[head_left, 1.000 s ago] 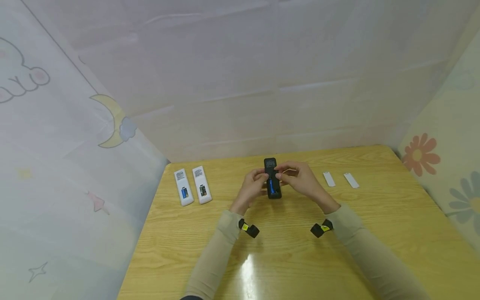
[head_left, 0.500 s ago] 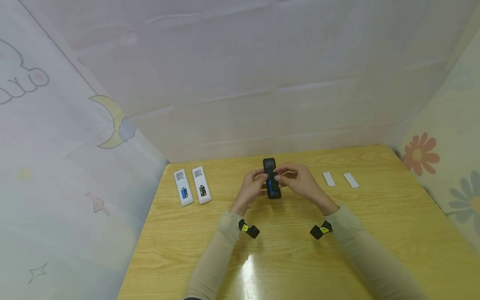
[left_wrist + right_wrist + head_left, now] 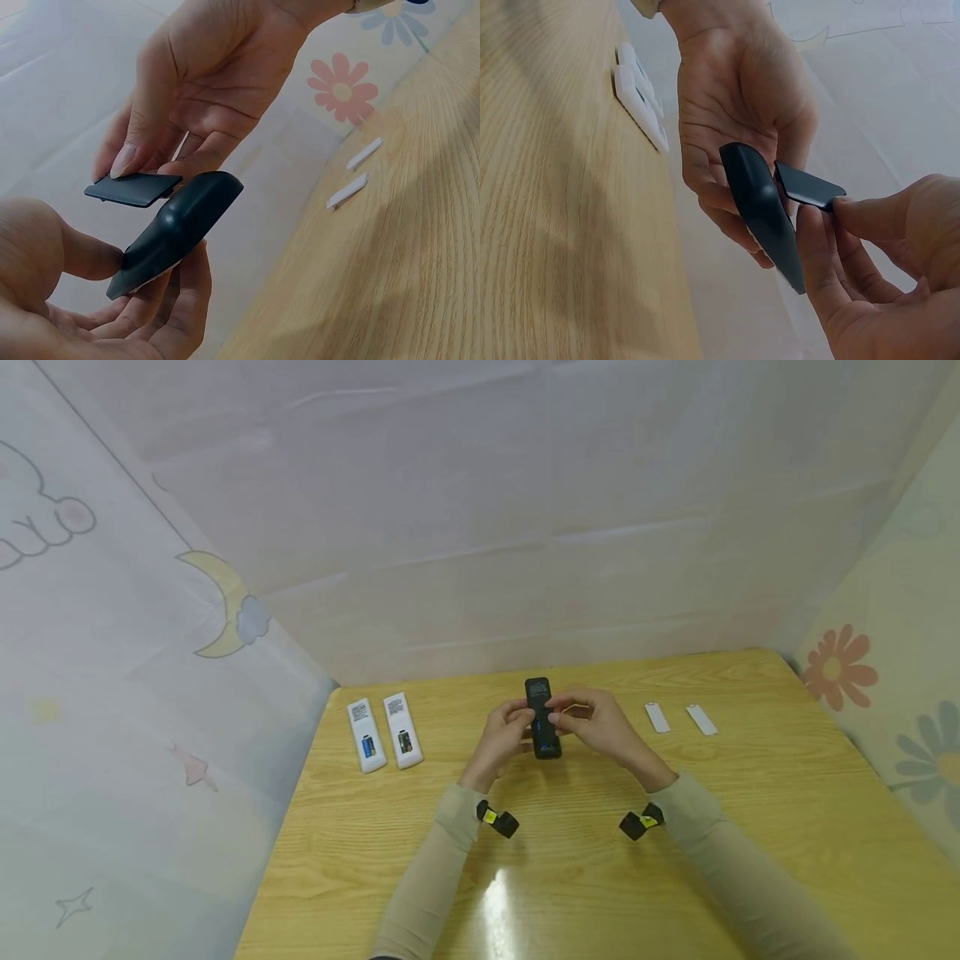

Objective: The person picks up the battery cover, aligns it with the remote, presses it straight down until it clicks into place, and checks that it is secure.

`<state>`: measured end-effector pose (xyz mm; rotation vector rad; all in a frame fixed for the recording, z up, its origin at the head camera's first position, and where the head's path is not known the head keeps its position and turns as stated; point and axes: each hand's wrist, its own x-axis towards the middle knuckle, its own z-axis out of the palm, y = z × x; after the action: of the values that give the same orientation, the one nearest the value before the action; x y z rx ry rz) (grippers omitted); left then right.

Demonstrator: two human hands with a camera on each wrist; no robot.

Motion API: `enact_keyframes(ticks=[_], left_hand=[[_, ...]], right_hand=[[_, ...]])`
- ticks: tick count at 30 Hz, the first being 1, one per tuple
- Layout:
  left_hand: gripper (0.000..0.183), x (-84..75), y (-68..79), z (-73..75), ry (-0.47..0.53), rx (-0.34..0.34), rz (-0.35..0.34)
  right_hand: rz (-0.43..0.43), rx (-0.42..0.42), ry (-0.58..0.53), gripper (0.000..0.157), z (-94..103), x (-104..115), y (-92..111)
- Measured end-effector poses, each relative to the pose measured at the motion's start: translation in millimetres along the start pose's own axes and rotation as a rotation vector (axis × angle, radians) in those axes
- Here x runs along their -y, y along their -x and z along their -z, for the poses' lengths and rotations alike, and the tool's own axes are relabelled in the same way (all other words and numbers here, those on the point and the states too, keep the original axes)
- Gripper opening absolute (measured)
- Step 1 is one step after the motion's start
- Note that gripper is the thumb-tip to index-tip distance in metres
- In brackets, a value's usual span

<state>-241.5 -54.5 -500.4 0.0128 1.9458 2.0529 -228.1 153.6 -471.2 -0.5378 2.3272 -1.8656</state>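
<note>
- Black remote [image 3: 174,229]: held up off the desk [image 3: 570,877], btwn both hands. Vs a sec ago, less blue batt. [image 3: 546,747] shows in its bay, as the black cover [image 3: 133,190] has shifted further over it.
- My read: cover's nearer lined up w/ the bay but not seated; wrist views show it angled to the remote's back w/ a gap. Can't tell if its near edge touches.
- Remote's long axis runs away from the person, far end leaning slightly L; back faces head cam, printed end far, bay end near.
- L hand [image 3: 502,735], at remote's L side: thumb on its back, fingers curled under, gripping it.
- R hand [image 3: 600,724], at remote's R: thumb & fingers closed in a pinch on the cover.
- Well L of remote: 2 white remotes [image 3: 367,735], bays uncovered, batts. showing.
- R of remote, past R hand: 2 white covers [image 3: 657,717].
</note>
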Motion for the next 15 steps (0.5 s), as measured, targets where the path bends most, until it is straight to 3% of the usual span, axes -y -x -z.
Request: enact_keyframes(ticks=[15], left_hand=[[0.050,-1.1,0.1,-1.2,-0.006,-0.007,0.001]], right_hand=[[0.011,0.009,0.007,0.025,-1.9,-1.5,1.4]])
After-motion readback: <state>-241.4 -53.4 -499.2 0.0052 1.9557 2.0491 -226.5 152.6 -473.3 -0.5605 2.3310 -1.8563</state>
